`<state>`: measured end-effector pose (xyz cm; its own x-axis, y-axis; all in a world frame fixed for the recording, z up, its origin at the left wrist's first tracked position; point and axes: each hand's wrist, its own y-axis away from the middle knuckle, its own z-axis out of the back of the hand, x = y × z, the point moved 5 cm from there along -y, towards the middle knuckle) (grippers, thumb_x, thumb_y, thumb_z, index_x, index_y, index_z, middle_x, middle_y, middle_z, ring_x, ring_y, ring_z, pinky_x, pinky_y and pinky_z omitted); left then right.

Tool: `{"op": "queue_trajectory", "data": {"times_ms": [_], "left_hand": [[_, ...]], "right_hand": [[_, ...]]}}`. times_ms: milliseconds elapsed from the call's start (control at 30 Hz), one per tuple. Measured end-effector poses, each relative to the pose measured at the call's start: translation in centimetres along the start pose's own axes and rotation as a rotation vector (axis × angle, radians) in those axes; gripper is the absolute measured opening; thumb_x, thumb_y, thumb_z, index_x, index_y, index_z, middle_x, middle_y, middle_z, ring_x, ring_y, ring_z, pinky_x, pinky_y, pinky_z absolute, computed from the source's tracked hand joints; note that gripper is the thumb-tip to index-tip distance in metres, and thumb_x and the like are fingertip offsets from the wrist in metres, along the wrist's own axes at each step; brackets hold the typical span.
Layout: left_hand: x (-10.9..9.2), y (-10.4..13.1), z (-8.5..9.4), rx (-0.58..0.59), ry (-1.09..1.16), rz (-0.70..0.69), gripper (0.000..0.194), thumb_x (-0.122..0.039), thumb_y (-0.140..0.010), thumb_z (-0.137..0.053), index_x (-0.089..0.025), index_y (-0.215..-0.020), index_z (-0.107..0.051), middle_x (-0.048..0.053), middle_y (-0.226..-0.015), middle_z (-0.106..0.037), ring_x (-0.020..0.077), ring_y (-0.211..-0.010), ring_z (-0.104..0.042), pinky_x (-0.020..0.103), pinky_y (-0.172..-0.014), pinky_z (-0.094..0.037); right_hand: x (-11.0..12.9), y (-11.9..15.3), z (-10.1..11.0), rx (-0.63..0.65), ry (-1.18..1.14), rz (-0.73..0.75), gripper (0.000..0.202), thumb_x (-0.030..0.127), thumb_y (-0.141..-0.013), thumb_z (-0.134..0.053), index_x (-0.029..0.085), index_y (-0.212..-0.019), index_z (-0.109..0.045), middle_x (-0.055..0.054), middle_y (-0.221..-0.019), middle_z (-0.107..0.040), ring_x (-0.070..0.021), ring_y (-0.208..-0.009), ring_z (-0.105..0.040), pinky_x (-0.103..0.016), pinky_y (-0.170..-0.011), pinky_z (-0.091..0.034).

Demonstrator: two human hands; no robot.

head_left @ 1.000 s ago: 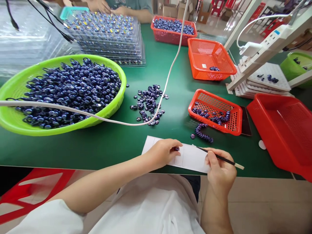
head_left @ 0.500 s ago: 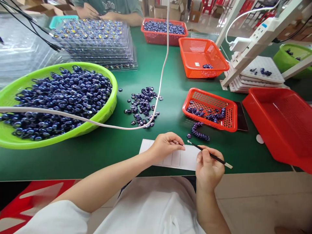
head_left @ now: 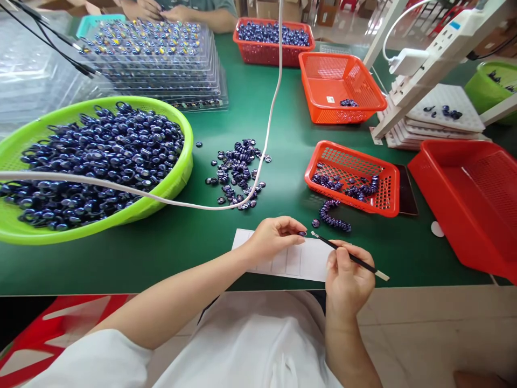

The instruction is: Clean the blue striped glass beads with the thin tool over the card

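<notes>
My left hand pinches a small dark-blue shiny disc between thumb and fingertips, above a white paper sheet with ruled boxes. In my right hand is a slim black stick tool with pale ends, gripped like a pen. Its tip points at the disc, a small gap apart. Just beyond my hands, a curved row of dark-blue discs lies beside one single disc. A loose pile of similar discs lies farther off to the left.
A green oval basket heaped with dark-blue looped pieces stands at left. An orange basket holds discs; a red bin is at right. A white cable crosses the view. Stacked clear trays and a person's hands are across the table.
My left-hand fingers have shifted, so the disc between them now shows. The stick tool stays in nearly the same position. The view has tilted slightly downward.
</notes>
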<state>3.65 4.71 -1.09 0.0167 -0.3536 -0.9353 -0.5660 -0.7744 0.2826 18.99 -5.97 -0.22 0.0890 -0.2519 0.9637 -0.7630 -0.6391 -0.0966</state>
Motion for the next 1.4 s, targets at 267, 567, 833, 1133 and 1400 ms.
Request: {"op": "queue_trajectory", "data": {"times_ms": [267, 567, 833, 1133, 1400], "left_hand": [[-0.7, 0.3, -0.6, 0.071, 0.032, 0.006, 0.027, -0.030, -0.065, -0.086, -0.013, -0.079, -0.071, 0.002, -0.078, -0.069, 0.0121, -0.073, -0.063, 0.025, -0.072, -0.050], [0.1, 0.8, -1.8, 0.134, 0.181, -0.018, 0.027, -0.030, -0.071, -0.084, -0.014, -0.085, -0.067, 0.007, -0.091, -0.078, 0.0177, -0.087, -0.073, 0.031, -0.086, -0.056], [-0.7, 0.8, -1.1, -0.021, -0.173, -0.190, 0.011, -0.024, -0.079, -0.076, -0.015, -0.084, -0.074, 0.007, -0.090, -0.076, 0.0177, -0.084, -0.071, 0.028, -0.078, -0.056], [-0.1, 1.1, -1.6, 0.095, -0.426, -0.270, 0.032, -0.021, -0.096, -0.051, -0.015, -0.122, -0.068, 0.006, -0.103, -0.077, 0.0147, -0.081, -0.072, 0.027, -0.081, -0.058], [-0.3, 1.1, -1.6, 0.118, -0.384, -0.243, 0.024, -0.022, -0.089, -0.062, -0.013, -0.110, -0.069, 0.007, -0.097, -0.078, 0.0159, -0.082, -0.071, 0.026, -0.082, -0.057]], "right_hand": [[0.1, -0.4, 0.0, 0.166, -0.045, 0.042, 0.017, 0.032, -0.082, -0.075, 0.024, -0.086, -0.060, 0.000, -0.084, -0.072, -0.0132, -0.060, -0.063, -0.032, -0.059, -0.054], [0.3, -0.2, -0.8, 0.355, -0.102, 0.005, 0.016, 0.037, -0.083, -0.074, 0.027, -0.086, -0.062, 0.001, -0.082, -0.071, -0.0191, -0.079, -0.070, -0.055, -0.085, -0.059], [0.2, 0.2, -0.9, 0.487, -0.177, -0.015, 0.008, 0.026, -0.087, -0.071, 0.030, -0.094, -0.069, 0.000, -0.088, -0.073, -0.0178, -0.085, -0.070, -0.056, -0.095, -0.055], [0.1, 0.1, -1.1, 0.512, -0.163, -0.029, 0.008, 0.029, -0.087, -0.073, 0.028, -0.093, -0.068, 0.000, -0.087, -0.074, -0.0189, -0.084, -0.072, -0.060, -0.097, -0.055], [0.5, 0.1, -1.2, 0.526, -0.207, 0.005, 0.008, 0.025, -0.089, -0.071, 0.026, -0.096, -0.068, -0.001, -0.089, -0.074, -0.0192, -0.087, -0.073, -0.056, -0.091, -0.060]]}}
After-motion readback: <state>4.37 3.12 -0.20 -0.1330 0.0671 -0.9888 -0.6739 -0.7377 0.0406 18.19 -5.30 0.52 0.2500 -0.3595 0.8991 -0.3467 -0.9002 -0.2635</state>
